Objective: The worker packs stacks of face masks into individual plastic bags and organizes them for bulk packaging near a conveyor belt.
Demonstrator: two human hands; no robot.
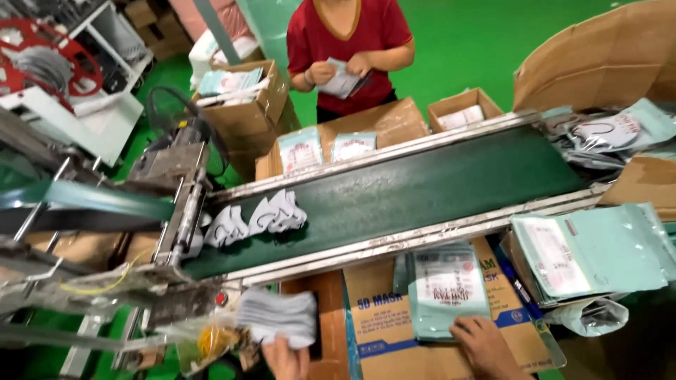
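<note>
Head | left hand [285,357] grip closed on mask stack [277,317] | right hand [484,346] flat on pouch [448,289]

2 bare hands [287,357] — no sleeves visible, apparently.

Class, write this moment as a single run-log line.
left hand: holds stack of white masks | right hand: on teal pouches | conveyor belt: white masks | co-worker's hands: hold a pouch

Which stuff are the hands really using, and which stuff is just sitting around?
In use:
left hand holding white masks
right hand on teal pouches

Sitting around:
masks on the belt
red reel
small open box
</note>
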